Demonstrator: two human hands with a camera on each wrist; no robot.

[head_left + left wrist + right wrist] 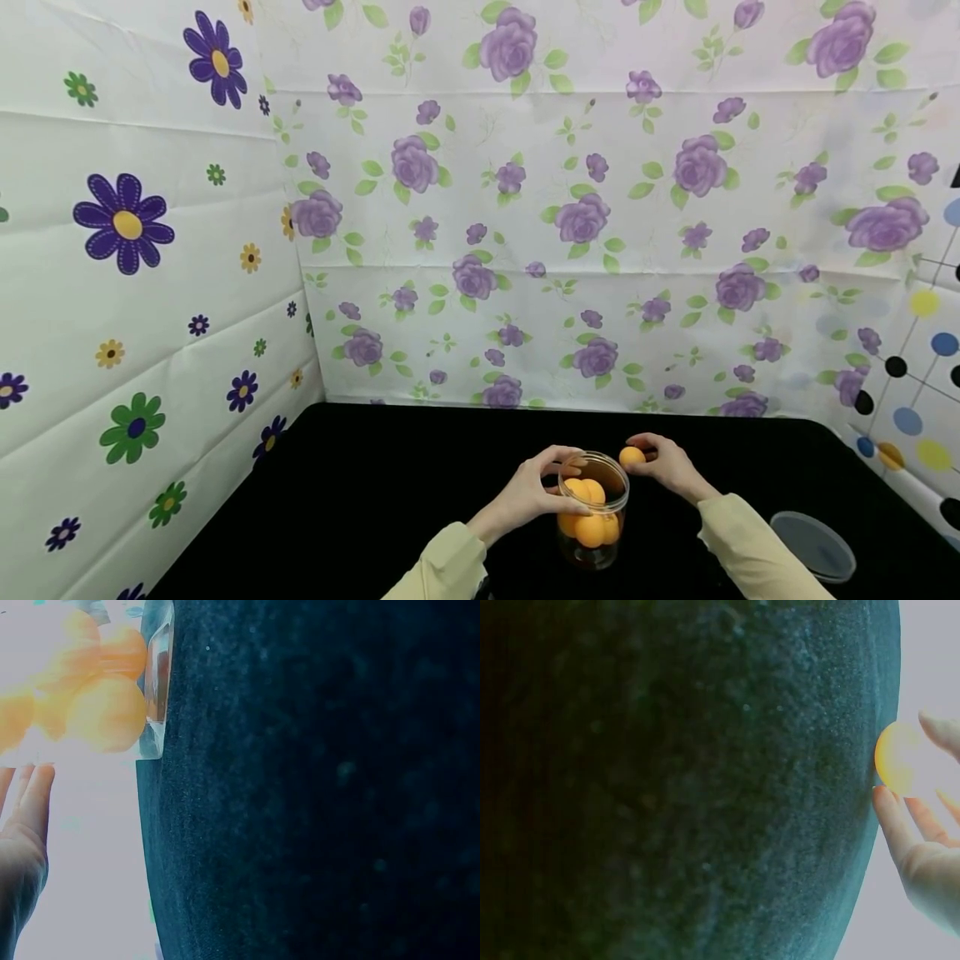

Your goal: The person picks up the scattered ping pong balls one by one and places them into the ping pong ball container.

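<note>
My left hand [531, 490] grips a clear jar [589, 557] near its open rim, thumb on the near side and fingers round the far side. Inside the jar are several orange ping-pong balls [590, 531], which the left wrist view shows large and overexposed through the wall [109, 712]. Just right of the rim, my right hand [670, 468] pinches a single orange ping-pong ball [632, 457] between thumb and fingers. That same ball [893, 760] appears in the right wrist view, at the right edge, partly washed out by glare.
A round translucent lid [813, 546] lies on the black tabletop [375, 492], right of the right forearm. Flower-print sheets [450, 208] stand behind and at the left of the table, and a dotted sheet [926, 375] hangs at the right.
</note>
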